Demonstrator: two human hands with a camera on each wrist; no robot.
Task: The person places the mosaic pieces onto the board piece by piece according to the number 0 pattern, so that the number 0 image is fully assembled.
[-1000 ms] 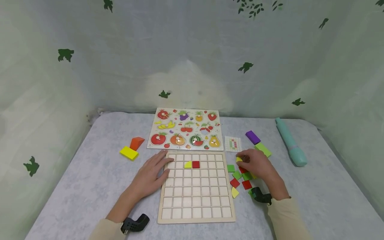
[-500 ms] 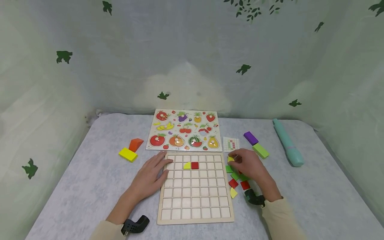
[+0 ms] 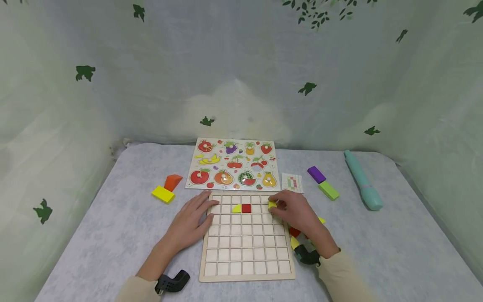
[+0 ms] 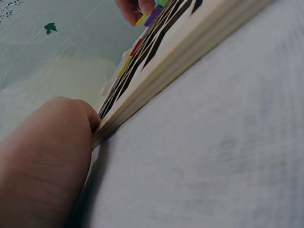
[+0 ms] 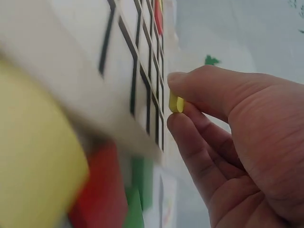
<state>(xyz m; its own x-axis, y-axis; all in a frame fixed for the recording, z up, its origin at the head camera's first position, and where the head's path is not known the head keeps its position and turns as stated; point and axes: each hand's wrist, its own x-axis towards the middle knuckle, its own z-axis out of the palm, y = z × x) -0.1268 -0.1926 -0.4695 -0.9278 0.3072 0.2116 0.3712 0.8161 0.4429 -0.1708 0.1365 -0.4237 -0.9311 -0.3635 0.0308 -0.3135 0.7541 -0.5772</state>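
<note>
A wooden grid board lies in the middle of the table. In its upper part sit a yellow quarter-round tile and a red square tile, side by side. My left hand rests along the board's left edge with its fingers extended, the fingertips on the frame. Over the upper right of the grid, my right hand pinches a small yellow tile between thumb and fingertips. More red, green and yellow tiles, such as a red tile, lie beside the board's right edge, partly hidden under the right forearm.
Behind the board lies a fruit puzzle, with a small pattern card to its right. Purple and green blocks stand farther right, near a teal bottle-shaped object. Orange and yellow blocks lie on the left.
My right hand has moved left from the loose tiles to over the board's upper right, carrying the yellow tile. My left hand stays at the left edge.
</note>
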